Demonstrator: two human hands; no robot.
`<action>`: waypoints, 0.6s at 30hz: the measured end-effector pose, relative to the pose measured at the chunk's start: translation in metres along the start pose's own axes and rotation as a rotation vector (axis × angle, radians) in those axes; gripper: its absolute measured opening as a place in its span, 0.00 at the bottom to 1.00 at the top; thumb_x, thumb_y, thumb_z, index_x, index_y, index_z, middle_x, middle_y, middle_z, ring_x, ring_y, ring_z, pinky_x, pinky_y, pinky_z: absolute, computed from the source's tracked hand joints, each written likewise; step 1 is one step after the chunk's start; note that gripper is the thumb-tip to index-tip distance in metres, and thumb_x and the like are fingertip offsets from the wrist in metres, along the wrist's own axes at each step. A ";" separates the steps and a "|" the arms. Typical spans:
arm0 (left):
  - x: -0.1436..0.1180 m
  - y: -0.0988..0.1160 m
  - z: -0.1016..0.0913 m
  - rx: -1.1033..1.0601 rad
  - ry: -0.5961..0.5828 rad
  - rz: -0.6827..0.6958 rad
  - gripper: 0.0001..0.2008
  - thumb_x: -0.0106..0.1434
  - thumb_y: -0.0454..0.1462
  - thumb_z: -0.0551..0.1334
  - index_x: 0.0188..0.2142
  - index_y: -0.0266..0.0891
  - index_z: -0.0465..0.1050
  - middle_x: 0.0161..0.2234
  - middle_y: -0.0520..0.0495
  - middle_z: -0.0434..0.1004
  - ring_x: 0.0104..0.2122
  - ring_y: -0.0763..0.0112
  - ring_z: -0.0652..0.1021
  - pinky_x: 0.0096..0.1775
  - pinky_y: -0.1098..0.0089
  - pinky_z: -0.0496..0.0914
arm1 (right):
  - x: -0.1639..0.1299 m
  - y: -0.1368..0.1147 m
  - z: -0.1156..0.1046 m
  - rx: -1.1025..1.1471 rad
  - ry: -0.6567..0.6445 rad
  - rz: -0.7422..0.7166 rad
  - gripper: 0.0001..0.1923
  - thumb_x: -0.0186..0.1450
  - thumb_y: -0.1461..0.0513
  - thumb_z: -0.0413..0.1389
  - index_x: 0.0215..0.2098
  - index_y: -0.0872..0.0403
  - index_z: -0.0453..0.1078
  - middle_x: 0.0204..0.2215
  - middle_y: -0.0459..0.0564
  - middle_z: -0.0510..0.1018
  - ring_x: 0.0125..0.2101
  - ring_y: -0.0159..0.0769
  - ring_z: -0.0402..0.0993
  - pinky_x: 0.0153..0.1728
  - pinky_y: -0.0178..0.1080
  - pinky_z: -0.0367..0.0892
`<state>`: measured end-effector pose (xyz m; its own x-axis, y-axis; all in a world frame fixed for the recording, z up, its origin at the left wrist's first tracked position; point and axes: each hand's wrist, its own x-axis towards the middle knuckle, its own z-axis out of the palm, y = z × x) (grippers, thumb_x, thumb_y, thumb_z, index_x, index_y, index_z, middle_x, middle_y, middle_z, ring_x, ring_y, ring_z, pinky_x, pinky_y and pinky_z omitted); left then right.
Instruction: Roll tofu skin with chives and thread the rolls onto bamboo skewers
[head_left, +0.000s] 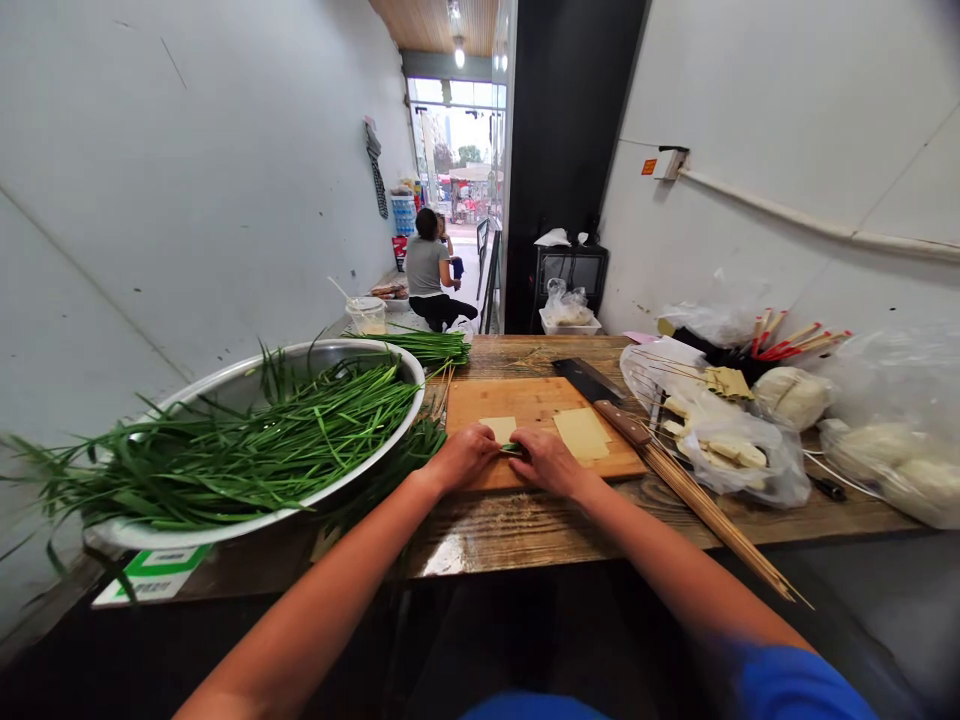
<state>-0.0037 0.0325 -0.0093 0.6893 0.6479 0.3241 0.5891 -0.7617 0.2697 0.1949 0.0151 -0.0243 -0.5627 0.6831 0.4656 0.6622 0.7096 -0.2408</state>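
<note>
Over the front of a wooden cutting board [487, 395], my left hand [466, 458] and my right hand [546, 462] meet with curled fingers. Between them they pinch a short bundle of green chives [511, 447], partly hidden by the fingers. Just behind it lies a pale yellow tofu sheet [498, 427], its front edge covered by my hands. More thin tofu sheets [583, 434] lie flat to the right of my right hand. A cleaver [600, 385] with a brown wooden handle rests across the board's right edge.
A large metal basin [416, 378] heaped with long chives [300, 430] stands left; more chives [427, 346] lie behind it. Right of the board are bamboo skewers [712, 510], a plastic bag with pale pieces [750, 455] and red-tipped sticks [802, 340]. A person [429, 270] crouches near the doorway.
</note>
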 end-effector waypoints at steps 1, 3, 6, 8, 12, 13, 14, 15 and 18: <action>0.001 -0.001 0.000 -0.009 -0.003 -0.007 0.15 0.65 0.36 0.52 0.32 0.38 0.78 0.32 0.45 0.74 0.33 0.71 0.72 0.36 0.73 0.65 | -0.001 0.001 0.000 0.000 0.004 -0.012 0.13 0.60 0.64 0.55 0.44 0.56 0.66 0.37 0.53 0.75 0.37 0.36 0.71 0.38 0.36 0.64; 0.002 -0.002 0.000 -0.017 -0.003 -0.018 0.13 0.64 0.36 0.54 0.33 0.39 0.78 0.31 0.46 0.75 0.32 0.71 0.73 0.36 0.73 0.65 | -0.003 0.003 0.001 -0.018 0.002 -0.037 0.14 0.61 0.64 0.55 0.45 0.54 0.67 0.37 0.52 0.75 0.39 0.36 0.70 0.39 0.37 0.64; 0.002 -0.003 -0.001 0.000 0.017 -0.040 0.11 0.63 0.36 0.56 0.32 0.41 0.79 0.31 0.47 0.75 0.32 0.71 0.73 0.37 0.71 0.64 | -0.002 0.007 0.003 -0.033 0.002 -0.059 0.07 0.64 0.64 0.52 0.39 0.53 0.71 0.34 0.50 0.76 0.37 0.33 0.70 0.39 0.35 0.63; 0.000 -0.003 -0.001 -0.008 0.034 -0.063 0.10 0.62 0.37 0.57 0.33 0.42 0.79 0.31 0.48 0.76 0.33 0.71 0.73 0.38 0.71 0.64 | -0.001 0.009 0.004 -0.003 0.013 -0.054 0.08 0.65 0.64 0.52 0.36 0.53 0.73 0.32 0.50 0.76 0.35 0.32 0.70 0.38 0.34 0.63; -0.005 -0.001 0.001 -0.103 0.062 -0.161 0.07 0.59 0.36 0.61 0.34 0.43 0.79 0.30 0.49 0.77 0.31 0.73 0.74 0.36 0.73 0.65 | 0.004 0.013 0.005 0.123 0.024 -0.006 0.07 0.63 0.63 0.54 0.33 0.54 0.75 0.30 0.50 0.76 0.33 0.32 0.70 0.35 0.33 0.62; -0.005 -0.001 0.001 -0.129 0.071 -0.193 0.06 0.58 0.36 0.62 0.33 0.43 0.79 0.30 0.50 0.77 0.31 0.74 0.74 0.36 0.73 0.65 | 0.005 0.015 0.005 0.151 0.017 0.008 0.07 0.63 0.64 0.55 0.32 0.55 0.75 0.29 0.50 0.76 0.33 0.31 0.70 0.34 0.33 0.62; -0.006 0.000 0.001 -0.156 0.077 -0.224 0.05 0.57 0.35 0.63 0.32 0.42 0.79 0.30 0.50 0.78 0.31 0.74 0.75 0.36 0.74 0.65 | 0.006 0.016 0.004 0.176 0.007 0.020 0.07 0.62 0.64 0.55 0.32 0.55 0.76 0.29 0.50 0.76 0.32 0.31 0.70 0.33 0.33 0.62; -0.006 0.001 0.001 -0.182 0.081 -0.251 0.05 0.56 0.35 0.64 0.31 0.42 0.79 0.29 0.50 0.78 0.30 0.74 0.75 0.36 0.74 0.66 | 0.008 0.017 0.003 0.202 -0.007 0.030 0.06 0.62 0.64 0.56 0.31 0.55 0.76 0.28 0.49 0.76 0.31 0.31 0.69 0.33 0.33 0.62; -0.005 0.003 0.000 -0.253 0.090 -0.313 0.04 0.56 0.35 0.64 0.30 0.40 0.79 0.28 0.51 0.79 0.30 0.74 0.75 0.34 0.75 0.67 | 0.012 0.018 -0.001 0.277 -0.052 0.065 0.06 0.61 0.65 0.56 0.30 0.56 0.76 0.26 0.48 0.75 0.30 0.30 0.69 0.32 0.32 0.61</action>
<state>-0.0053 0.0264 -0.0103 0.4467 0.8542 0.2661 0.6347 -0.5121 0.5787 0.2003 0.0354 -0.0225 -0.5525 0.7319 0.3989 0.5412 0.6790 -0.4960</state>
